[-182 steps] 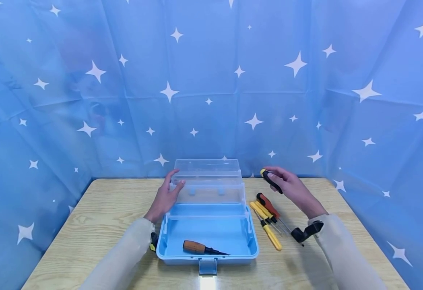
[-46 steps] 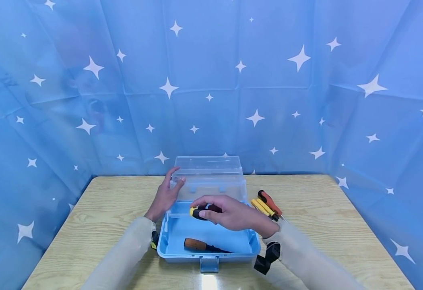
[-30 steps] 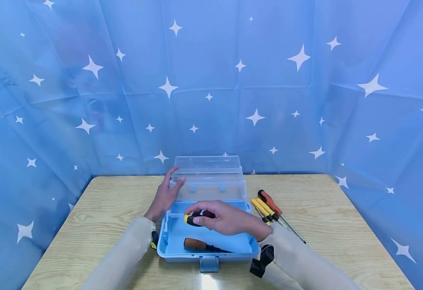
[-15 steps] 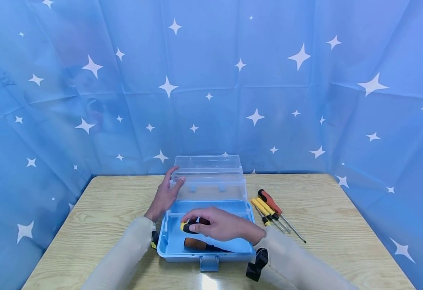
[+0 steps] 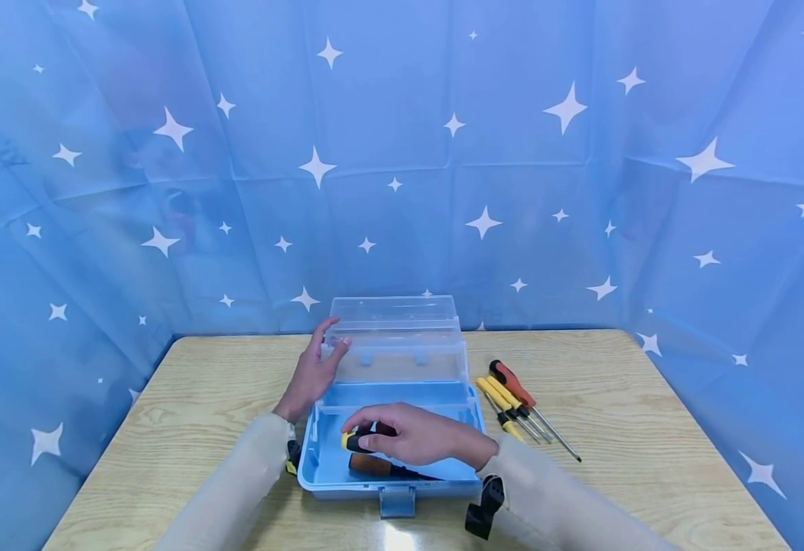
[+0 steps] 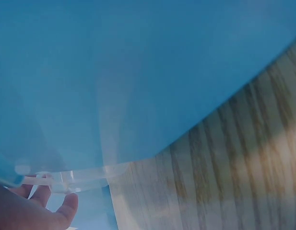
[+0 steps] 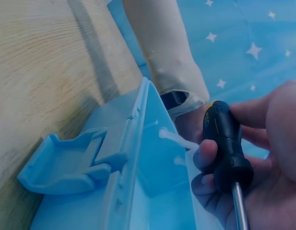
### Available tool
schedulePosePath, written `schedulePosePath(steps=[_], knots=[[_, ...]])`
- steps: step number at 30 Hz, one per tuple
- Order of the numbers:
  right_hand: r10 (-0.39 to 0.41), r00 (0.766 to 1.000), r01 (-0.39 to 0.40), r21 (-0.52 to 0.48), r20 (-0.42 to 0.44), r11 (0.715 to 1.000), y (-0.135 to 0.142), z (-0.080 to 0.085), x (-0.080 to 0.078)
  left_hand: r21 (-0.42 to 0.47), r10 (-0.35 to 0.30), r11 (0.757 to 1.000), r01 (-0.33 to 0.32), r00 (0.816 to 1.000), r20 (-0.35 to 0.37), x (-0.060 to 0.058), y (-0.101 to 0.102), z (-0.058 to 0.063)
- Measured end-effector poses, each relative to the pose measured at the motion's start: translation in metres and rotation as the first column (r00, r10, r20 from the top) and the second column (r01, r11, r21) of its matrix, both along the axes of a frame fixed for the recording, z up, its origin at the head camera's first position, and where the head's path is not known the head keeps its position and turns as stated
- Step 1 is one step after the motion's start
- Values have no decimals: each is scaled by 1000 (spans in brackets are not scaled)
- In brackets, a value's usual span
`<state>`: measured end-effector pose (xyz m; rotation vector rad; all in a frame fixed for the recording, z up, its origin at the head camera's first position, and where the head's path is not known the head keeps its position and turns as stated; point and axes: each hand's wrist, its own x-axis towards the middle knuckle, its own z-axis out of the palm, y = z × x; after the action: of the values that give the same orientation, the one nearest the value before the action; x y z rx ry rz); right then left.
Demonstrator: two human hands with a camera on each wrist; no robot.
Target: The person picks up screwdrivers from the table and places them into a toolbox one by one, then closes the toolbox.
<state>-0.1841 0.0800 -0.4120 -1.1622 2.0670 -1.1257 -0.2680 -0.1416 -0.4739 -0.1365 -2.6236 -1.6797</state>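
Note:
A light blue toolbox sits on the table, its clear lid raised at the back. My left hand grips the lid's left edge between thumb and fingers. Over the box's interior, my right hand holds a black-and-yellow screwdriver by its handle. Its metal shaft shows in the right wrist view, pointing down past the palm. Inside the box, near the front wall, lies a tool with a brown handle and a dark tapering shaft, just below the right hand in the head view.
Right of the box lie an orange-and-black screwdriver and several yellow-handled screwdrivers. The box's front latch hangs down. A blue curtain with white stars stands behind the wooden table.
My right hand has brought the black-and-yellow screwdriver from beyond the right side over the box, then lower and toward its front. The left hand has stayed at the lid.

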Motion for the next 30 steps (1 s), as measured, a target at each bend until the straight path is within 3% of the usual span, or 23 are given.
schedulePosePath(steps=[30], knots=[[20,1000,-20,78,-11,997,3,-24,2,-27,-22,999,23,1000,22,-4,-4,2]])
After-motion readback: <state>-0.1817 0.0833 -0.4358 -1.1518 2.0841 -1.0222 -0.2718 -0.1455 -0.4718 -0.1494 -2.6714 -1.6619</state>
